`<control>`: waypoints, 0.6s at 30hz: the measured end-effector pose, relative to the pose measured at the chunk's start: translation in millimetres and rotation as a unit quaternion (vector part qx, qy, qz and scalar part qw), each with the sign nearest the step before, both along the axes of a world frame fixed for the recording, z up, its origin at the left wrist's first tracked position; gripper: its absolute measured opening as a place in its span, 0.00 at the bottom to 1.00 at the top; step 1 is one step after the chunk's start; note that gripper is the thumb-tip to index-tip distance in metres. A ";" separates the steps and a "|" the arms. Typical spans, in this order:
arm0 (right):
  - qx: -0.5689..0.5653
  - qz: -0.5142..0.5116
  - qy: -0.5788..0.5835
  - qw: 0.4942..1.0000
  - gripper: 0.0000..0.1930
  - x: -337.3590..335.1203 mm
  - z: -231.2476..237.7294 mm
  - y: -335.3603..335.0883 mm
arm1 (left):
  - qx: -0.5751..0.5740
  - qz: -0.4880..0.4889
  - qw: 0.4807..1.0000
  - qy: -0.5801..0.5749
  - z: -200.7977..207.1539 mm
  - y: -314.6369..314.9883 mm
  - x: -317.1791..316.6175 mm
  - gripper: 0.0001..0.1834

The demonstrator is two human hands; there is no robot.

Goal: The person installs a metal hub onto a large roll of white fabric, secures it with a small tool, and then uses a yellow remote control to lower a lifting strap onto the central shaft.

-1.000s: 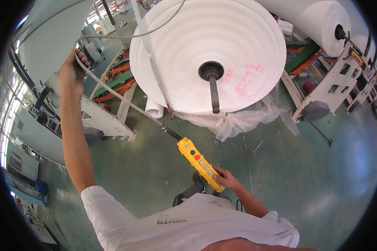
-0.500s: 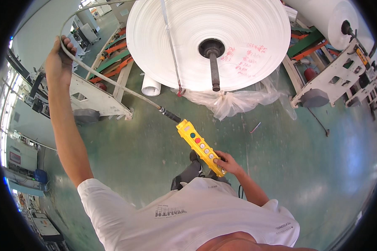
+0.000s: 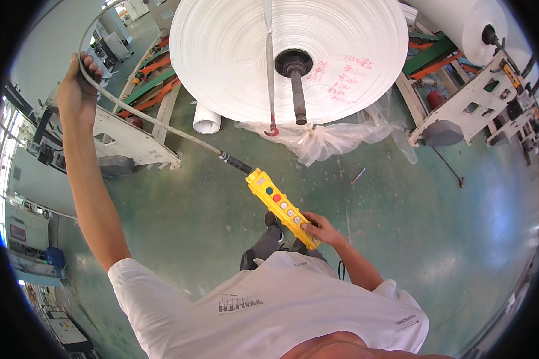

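My right hand [image 3: 321,228] grips the lower end of a yellow push-button crane pendant [image 3: 274,198], thumb resting among its lower white buttons. A green and a red button sit near its upper end. Raised at the far left, my left hand [image 3: 79,81] is closed round the pendant's grey cable [image 3: 156,121], which runs down to the black sleeve on the pendant. Ahead stands a huge white roll [image 3: 221,60] with a dark shaft [image 3: 297,96] sticking out of its core. A grey sling [image 3: 269,72] with a red hook [image 3: 272,130] hangs in front of the roll.
Clear plastic film [image 3: 317,140] lies bunched under the roll, beside a white tube [image 3: 206,118]. White machine frames [image 3: 135,140] flank it, and another white roll [image 3: 488,36] stands at the right. A pen-like stick [image 3: 358,175] and a thin rod [image 3: 449,167] lie on the green floor.
The sling and hook have swung right across the roll's face, nearer the shaft. The rest of the view shifts slightly left and up. Both hands keep their holds.
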State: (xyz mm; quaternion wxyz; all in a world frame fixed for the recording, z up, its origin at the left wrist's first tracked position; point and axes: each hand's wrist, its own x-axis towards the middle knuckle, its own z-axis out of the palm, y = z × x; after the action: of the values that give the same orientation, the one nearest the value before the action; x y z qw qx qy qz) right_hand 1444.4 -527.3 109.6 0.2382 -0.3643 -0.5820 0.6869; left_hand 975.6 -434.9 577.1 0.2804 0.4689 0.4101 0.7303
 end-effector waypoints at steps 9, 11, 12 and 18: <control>0.029 -0.050 -0.055 0.997 0.29 -3.9 -17.5 2.6 | 0.010 -0.018 0.999 -0.046 -2.0 4.4 11.4 0.13; 0.002 -0.005 -0.105 0.994 0.30 1.0 -0.6 10.8 | 0.012 0.013 0.998 -0.053 -2.5 -1.9 40.5 0.13; -0.040 0.013 -0.124 0.991 0.32 2.7 -6.8 7.6 | 0.009 0.006 0.999 -0.039 -7.6 -0.2 51.9 0.13; -0.008 0.081 -0.169 0.982 0.41 6.5 -25.4 19.2 | 0.005 -0.022 1.000 -0.011 0.6 -3.8 96.6 0.14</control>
State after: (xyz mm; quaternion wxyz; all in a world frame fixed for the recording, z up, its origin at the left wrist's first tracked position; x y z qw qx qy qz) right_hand 1450.9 -508.2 84.2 0.0772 -0.4287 -0.6359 0.6371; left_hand 1072.2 -438.7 577.7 0.2981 0.4714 0.3927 0.7312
